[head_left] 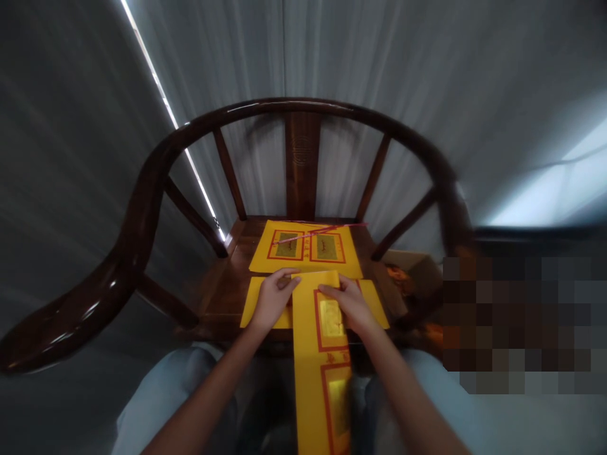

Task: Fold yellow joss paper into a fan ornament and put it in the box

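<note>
A long sheet of yellow joss paper (308,366), with red-framed gold panels, hangs from both hands over the seat's front edge. It looks folded lengthwise. My left hand (275,297) is closed, pinching its upper left corner between thumb and fingers. At the upper right edge, my right hand (349,300) pinches the same sheet, thumb on the front. Beneath the hands lies another yellow sheet (372,302), partly covered by the held paper. Farther back on the seat rests a yellow paper stack (306,259) with two framed panels. A pink strip (327,230) lies slantwise across it.
The dark wooden chair (301,170) has a curved rail and arms around the work. A cardboard box (410,272) with orange items stands beyond its right side. Grey corrugated wall (256,63) rises behind. My knees are at the seat's front.
</note>
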`<state>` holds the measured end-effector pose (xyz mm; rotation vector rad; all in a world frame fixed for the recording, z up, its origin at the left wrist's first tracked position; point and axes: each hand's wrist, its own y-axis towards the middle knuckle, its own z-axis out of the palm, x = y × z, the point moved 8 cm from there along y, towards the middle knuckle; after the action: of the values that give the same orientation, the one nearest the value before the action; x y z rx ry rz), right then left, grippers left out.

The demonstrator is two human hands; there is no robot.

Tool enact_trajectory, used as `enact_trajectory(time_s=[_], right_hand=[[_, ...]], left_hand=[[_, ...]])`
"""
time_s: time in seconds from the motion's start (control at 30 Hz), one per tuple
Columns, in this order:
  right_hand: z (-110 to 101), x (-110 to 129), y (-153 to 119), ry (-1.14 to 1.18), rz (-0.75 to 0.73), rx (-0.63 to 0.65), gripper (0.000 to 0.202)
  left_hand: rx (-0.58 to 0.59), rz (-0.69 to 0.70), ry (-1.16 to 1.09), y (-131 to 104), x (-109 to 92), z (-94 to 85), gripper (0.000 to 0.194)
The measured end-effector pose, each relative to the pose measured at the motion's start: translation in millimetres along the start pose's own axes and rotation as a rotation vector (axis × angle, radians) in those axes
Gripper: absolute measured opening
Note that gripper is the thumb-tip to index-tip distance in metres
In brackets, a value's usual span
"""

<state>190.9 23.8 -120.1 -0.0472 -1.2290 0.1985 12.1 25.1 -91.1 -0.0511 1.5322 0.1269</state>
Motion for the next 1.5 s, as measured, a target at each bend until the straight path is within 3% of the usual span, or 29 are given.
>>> enact_trajectory(time_s=[0.27, 0.53, 1.03, 1.5], right_hand=[[2.4, 2.1, 1.5, -0.026, -0.022, 0.035, 0.044], [5.7, 6.6, -2.8, -0.045, -0.039, 0.026, 0.043], [4.0, -6.0, 5.9, -0.001, -0.011, 0.044, 0.040], [0.1, -2.3, 8.6, -0.022, 0.011, -0.002, 0.044]], left_hand=[[-0.029, 0.003, -0.016, 4.4, 4.0, -8.9, 0.026], [-0.018, -0.214, -0.173, -0.7, 18.8, -14.6, 0.043], [-0.033, -0.162, -0.096, 3.2, 6.7, -18.8, 0.038], [-0.036, -0.054, -0.044, 13.6, 6.0, -13.0, 0.031]])
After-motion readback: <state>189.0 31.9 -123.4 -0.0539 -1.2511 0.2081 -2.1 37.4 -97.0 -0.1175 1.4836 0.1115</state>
